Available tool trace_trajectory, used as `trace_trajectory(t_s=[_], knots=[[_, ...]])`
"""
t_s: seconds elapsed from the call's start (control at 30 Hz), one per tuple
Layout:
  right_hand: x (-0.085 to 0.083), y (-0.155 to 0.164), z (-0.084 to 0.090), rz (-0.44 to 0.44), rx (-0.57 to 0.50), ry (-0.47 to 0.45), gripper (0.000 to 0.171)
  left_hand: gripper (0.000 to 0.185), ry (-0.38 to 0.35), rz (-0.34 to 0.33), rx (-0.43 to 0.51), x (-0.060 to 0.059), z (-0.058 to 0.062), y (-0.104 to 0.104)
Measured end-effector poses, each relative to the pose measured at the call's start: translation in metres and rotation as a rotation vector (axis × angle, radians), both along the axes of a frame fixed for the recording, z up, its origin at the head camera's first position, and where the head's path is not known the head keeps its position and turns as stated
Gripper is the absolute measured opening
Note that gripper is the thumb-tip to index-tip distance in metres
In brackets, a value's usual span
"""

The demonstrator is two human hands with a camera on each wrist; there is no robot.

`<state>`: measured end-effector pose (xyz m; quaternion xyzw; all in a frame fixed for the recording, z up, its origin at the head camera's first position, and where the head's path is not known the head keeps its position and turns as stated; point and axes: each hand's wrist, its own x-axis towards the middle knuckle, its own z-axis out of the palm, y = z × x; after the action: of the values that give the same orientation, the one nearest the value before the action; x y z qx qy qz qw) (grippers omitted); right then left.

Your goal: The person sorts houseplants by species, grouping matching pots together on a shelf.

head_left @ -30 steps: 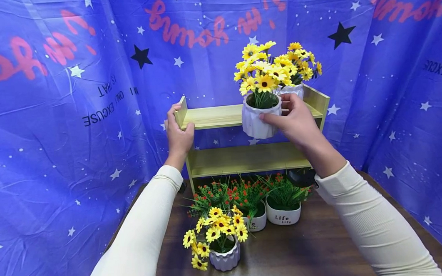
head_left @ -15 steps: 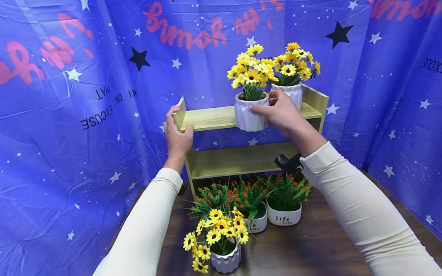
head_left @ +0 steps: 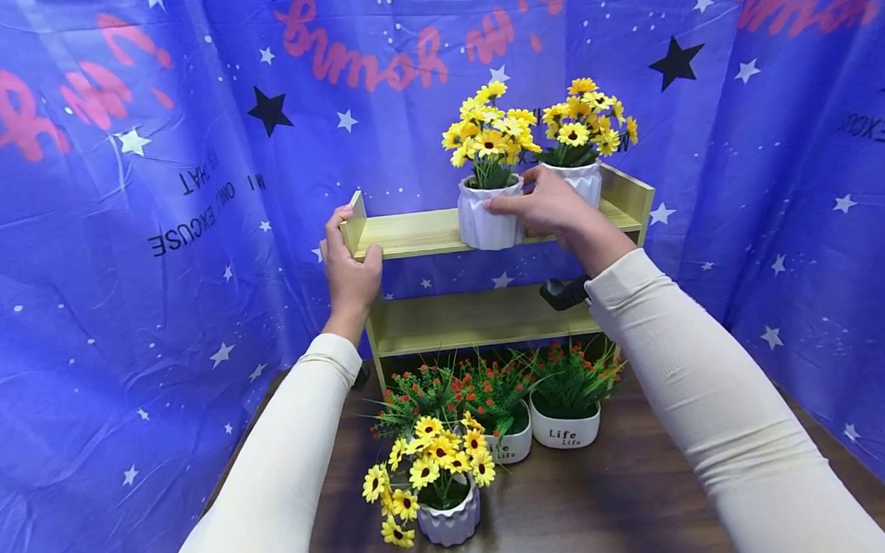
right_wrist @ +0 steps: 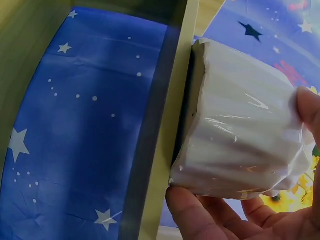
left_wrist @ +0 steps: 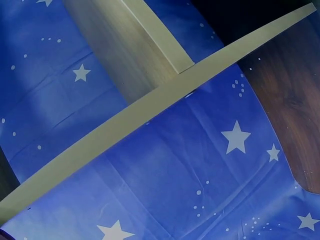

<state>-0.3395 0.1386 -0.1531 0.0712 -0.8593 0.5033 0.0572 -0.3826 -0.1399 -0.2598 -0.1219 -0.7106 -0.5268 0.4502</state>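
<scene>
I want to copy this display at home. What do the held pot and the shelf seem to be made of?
The pot in the right hand looks like glazed white ceramic: ribbed, with bright highlights, though glossy plastic is possible. The shelf, gripped by the left hand, looks like pale wood or laminated board: faint grain, flat matte panels.

Yellow blooms, white pots, blue starred cloth

The ribbed pot (head_left: 487, 216) in the right hand (head_left: 552, 208) is white with yellow, dark-centred flowers; the shelf (head_left: 418, 232) under the left hand (head_left: 348, 273) is pale yellow-green wood; the backdrop (head_left: 110, 244) behind both is blue with white and black stars and pink lettering.
</scene>
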Motion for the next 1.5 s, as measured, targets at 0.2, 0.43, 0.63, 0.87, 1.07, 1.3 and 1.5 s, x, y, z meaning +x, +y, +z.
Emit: trace_trajectory(t_s=[0.2, 0.43, 0.63, 0.87, 1.07, 1.3, 1.5], knots=[[-0.01, 0.0, 0.003, -0.014, -0.035, -0.054, 0.093, 0.059, -0.016, -0.001, -0.017, 0.001, 0.002, 0.006], [-0.017, -0.001, 0.005, 0.011, -0.081, -0.134, 0.09, 0.059, -0.026, -0.006, -0.017, 0.001, 0.0, 0.005], [-0.022, -0.003, 0.007, 0.039, -0.096, -0.187, 0.086, 0.059, -0.027, 0.01, -0.01, -0.001, -0.001, 0.0], [-0.027, -0.01, 0.002, 0.012, -0.115, -0.161, 0.082, 0.059, -0.043, 0.016, -0.016, 0.001, -0.005, -0.003], [-0.027, -0.014, -0.002, 0.0, -0.098, -0.155, 0.085, 0.059, -0.052, 0.015, -0.02, 0.004, -0.007, -0.004], [-0.028, -0.013, 0.002, 0.004, -0.103, -0.133, 0.092, 0.059, -0.027, -0.003, -0.01, 0.002, -0.001, -0.004], [-0.031, -0.015, 0.002, -0.04, -0.072, -0.061, 0.093, 0.06, -0.024, -0.016, -0.004, 0.003, 0.002, -0.003]])
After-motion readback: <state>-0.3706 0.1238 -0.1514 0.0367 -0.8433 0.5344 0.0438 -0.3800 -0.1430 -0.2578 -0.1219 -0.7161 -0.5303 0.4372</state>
